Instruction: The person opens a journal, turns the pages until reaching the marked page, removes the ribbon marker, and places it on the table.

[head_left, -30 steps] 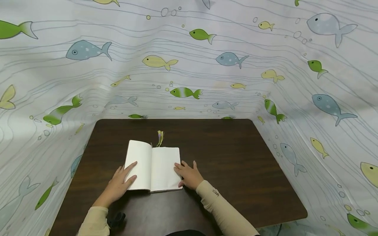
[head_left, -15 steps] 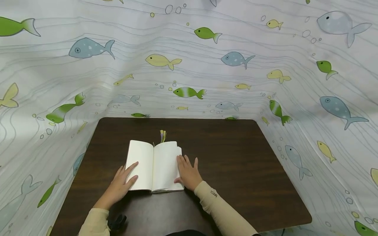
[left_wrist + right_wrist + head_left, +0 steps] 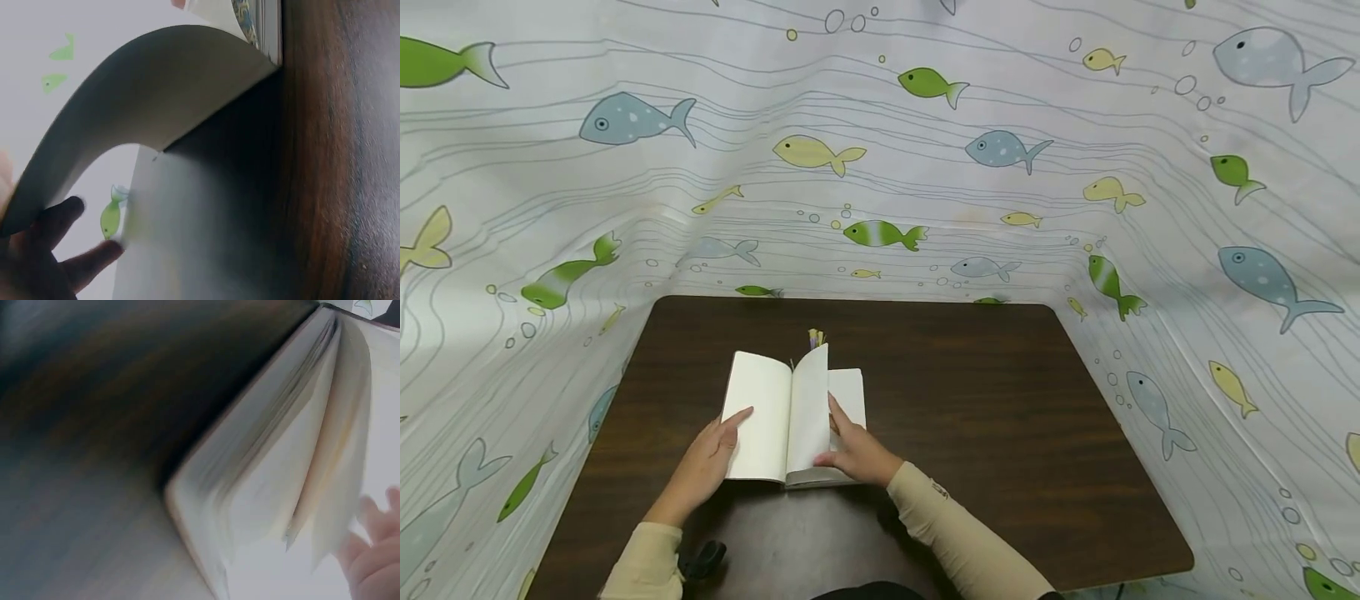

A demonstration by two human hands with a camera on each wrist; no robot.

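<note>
Open white blank-paged notebook (image 3: pixel 775 421) lies near front-left of dark brown wooden table (image 3: pixel 1000 417). Your right hand (image 3: pixel 857 450) has lifted right page upright since half-second ago, fingers pinching it. Your left hand (image 3: pixel 703 467) stays flat on left page, fingers straight.

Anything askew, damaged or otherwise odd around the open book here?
Nothing stands out. The blank book lies open and square on the dark table; the right hand lifts one page upright, uncreased, while the left hand rests on the left page. A bookmark tassel pokes out at the top.
</note>
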